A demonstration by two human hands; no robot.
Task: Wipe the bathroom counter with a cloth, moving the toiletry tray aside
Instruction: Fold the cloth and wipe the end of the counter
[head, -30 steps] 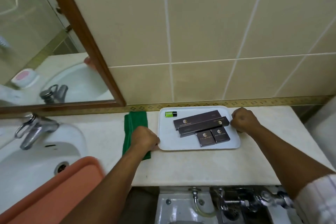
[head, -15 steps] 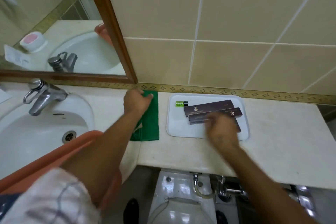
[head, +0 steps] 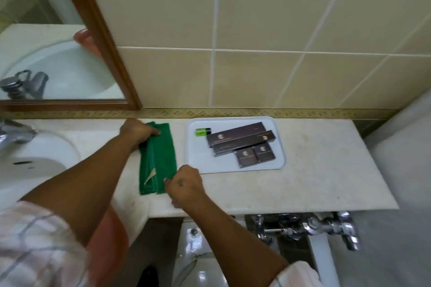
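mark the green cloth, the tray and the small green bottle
green cloth (head: 161, 158): head view, middle of the folded fabric.
tray (head: 200, 158): head view, bare left floor.
small green bottle (head: 201, 132): head view, its green body.

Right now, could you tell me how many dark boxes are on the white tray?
4. Two long boxes lie side by side toward the tray's back, one behind the other. Two small boxes sit before them, left and right. None appears hidden.

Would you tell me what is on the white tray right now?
The tray holds two long dark boxes, two small dark boxes and a green bottle. Anything beneath the boxes is hidden.
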